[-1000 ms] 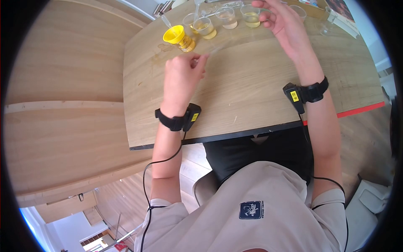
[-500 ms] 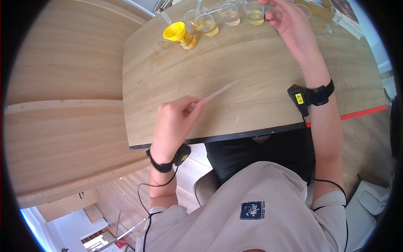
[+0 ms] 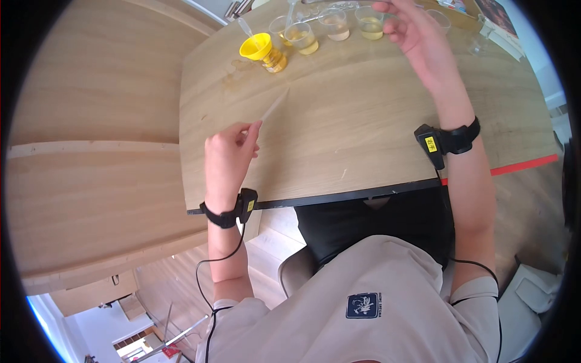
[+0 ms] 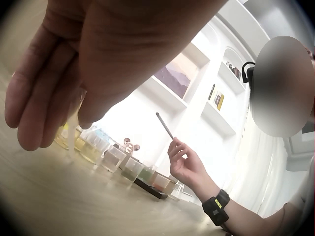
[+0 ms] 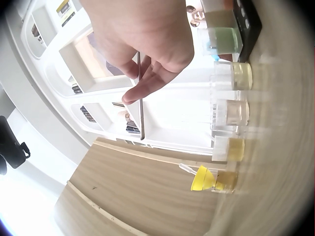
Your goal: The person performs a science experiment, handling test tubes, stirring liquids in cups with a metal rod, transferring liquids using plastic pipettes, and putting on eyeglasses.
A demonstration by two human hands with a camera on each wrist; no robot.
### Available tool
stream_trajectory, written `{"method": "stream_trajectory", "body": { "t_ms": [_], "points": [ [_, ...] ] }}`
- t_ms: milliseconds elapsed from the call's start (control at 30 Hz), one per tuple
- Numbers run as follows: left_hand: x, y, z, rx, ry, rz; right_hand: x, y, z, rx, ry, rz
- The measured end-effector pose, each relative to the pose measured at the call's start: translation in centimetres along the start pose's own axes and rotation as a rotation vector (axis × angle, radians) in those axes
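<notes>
My left hand (image 3: 227, 158) is over the left part of the table, pinching a translucent plastic dropper (image 3: 275, 104) between thumb and fingers. The dropper's thin end points up and away. A thin grey metal rod (image 5: 141, 115) is held in my right hand (image 3: 426, 54), raised at the far right side near the cups. Beyond the left hand, a yellow funnel (image 3: 256, 47) sits on a small bottle of amber liquid (image 3: 276, 62). Another dropper (image 3: 245, 27) leans in that funnel. Clear cups of pale liquid, such as this yellowish cup (image 3: 307, 45), stand alongside.
A pinkish cup (image 3: 336, 30) and a pale yellow cup (image 3: 370, 29) continue the row. Behind it a green cup (image 5: 227, 40) stands beside a black holder (image 5: 250, 27). A wet stain (image 3: 235, 78) marks the wooden table (image 3: 339, 133). A wooden panel (image 3: 91, 199) borders the left.
My left hand has drawn back from near the funnel bottle toward me, then shifted left and slightly forward, still holding the dropper. The right hand has barely moved.
</notes>
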State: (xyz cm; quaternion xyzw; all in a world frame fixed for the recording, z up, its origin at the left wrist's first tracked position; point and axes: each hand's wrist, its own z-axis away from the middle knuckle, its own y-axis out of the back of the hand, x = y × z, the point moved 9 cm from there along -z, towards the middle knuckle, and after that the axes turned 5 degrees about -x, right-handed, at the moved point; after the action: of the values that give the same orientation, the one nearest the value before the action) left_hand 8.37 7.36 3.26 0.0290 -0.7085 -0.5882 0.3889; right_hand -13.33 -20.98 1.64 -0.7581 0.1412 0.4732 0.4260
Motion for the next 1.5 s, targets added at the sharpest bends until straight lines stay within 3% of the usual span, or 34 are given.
{"method": "stream_trajectory", "body": {
  "t_ms": [333, 400, 467, 667, 800, 900, 933, 1033, 1167, 1367, 1500],
  "points": [
    [6.5, -4.2, -5.3, -0.119, -0.206, -0.01, -0.4, 0.0, 0.2, 0.027, 0.016, -0.042],
    [7.5, -5.3, -5.1, -0.14, -0.239, 0.009, -0.4, 0.1, 0.1, 0.024, 0.018, -0.041],
    [9.4, -6.1, -4.4, -0.115, -0.417, -0.02, -0.2, 0.1, 0.1, 0.017, 0.013, -0.04],
    [11.0, -6.3, -0.9, -0.206, -0.438, -0.027, -0.2, 0.2, -0.1, 0.006, 0.015, -0.064],
    [9.5, -5.1, 1.6, -0.292, -0.417, -0.056, -0.5, -0.2, 0.1, -0.006, 0.039, -0.074],
    [6.2, -4.1, 3.0, -0.369, -0.257, -0.052, -0.5, -0.2, 0.2, 0.006, 0.028, -0.078],
    [5.5, -3.3, 3.3, -0.369, -0.254, -0.054, -0.4, -0.2, 0.2, 0.012, 0.015, -0.078],
    [2.5, -0.8, 3.9, -0.339, 0.023, -0.056, -0.5, -0.3, 0.3, 0.002, 0.017, -0.061],
    [0.6, 1.8, 3.8, -0.232, 0.13, -0.076, -0.3, -0.3, 0.3, -0.001, 0.002, -0.063],
    [-0.6, 1.0, 0.8, -0.206, 0.095, -0.064, -0.8, -0.4, 0.3, -0.015, 0.044, -0.08],
    [0.9, -0.5, -2.2, -0.178, 0.028, -0.01, -1.0, -0.1, 0.3, -0.009, 0.047, -0.095]
  ]
}}
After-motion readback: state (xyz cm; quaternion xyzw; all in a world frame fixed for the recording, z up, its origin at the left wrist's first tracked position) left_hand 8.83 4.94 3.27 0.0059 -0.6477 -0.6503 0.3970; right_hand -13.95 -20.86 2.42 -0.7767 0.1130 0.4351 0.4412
